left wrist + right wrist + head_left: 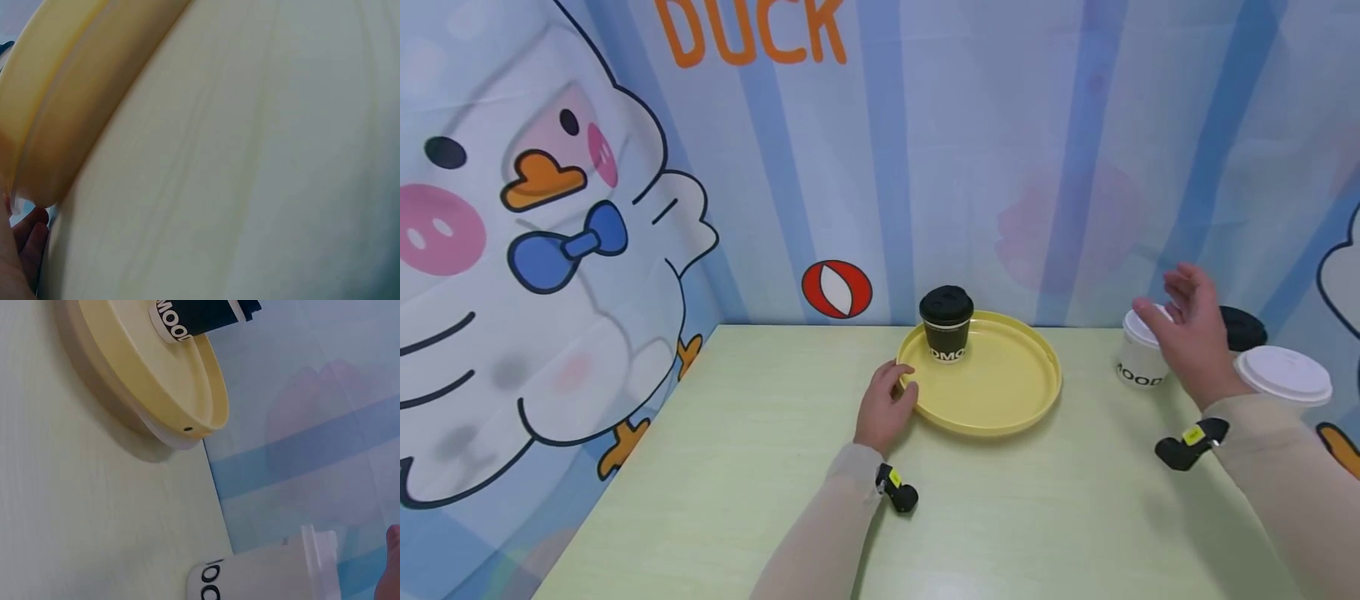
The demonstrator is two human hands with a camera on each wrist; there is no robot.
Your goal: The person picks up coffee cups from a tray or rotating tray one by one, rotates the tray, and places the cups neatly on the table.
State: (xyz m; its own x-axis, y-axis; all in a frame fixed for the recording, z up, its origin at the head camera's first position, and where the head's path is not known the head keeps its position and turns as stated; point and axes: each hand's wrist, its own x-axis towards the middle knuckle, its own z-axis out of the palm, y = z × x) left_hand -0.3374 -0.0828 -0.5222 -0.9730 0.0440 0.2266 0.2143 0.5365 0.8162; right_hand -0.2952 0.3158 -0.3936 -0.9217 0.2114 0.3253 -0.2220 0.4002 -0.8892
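On a round yellow tray [992, 400] stands a small black paper cup [947, 333] with a black lid, near the tray's left back rim. My left hand [883, 408] grips the tray's left rim, fingers bent around it; in the left wrist view its fingers [31, 240] show at the end of the tray's side wall. My right hand [1197, 337] is raised at the right with relaxed fingers, holding nothing. It overlaps a white cup [1138, 358] with a white lid in the head view. In the right wrist view, this white cup [262, 575] stands below the hand's visible edge.
Behind the right hand is a black-lidded cup [1242, 329], mostly hidden. A larger white-lidded cup [1285, 375] stands beside the right wrist. A printed duck backdrop [970, 150] rises at the back edge of the pale table [760, 433].
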